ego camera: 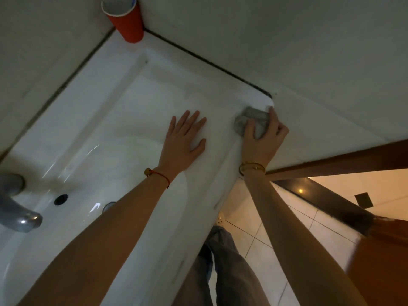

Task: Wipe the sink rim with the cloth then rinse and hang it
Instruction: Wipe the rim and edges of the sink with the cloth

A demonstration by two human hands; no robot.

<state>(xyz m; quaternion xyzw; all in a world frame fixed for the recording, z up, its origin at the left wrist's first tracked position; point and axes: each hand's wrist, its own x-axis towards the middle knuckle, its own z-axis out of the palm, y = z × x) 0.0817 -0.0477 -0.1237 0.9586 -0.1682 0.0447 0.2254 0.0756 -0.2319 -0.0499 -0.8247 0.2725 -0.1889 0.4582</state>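
Gripped in the curled fingers of the right hand point(263, 138), the grey cloth point(251, 121) is bunched and pressed onto the sink rim point(220, 100) at its far corner, just beside the wall. Left hand point(185, 140): fingers straight and spread, palm flat on the rim beside the cloth, holding nothing.

Room: pale walls point(265, 40) meet the sink along two sides, with a dark seam line at each joint. A pale tiled floor point(265, 239) lies below the sink's front edge, and a brown wooden door point(379, 257) stands at the right.

Surface: the white sink point(110, 120) has a broad flat rim around a glossy oval basin point(72, 173). A grey tap point(17, 208) overhangs the basin at the left, near a round overflow hole point(60, 199).

Small items: a red cup point(128, 23) stands on the rim in the corner between the walls, well apart from both hands. Each wrist carries a bracelet.
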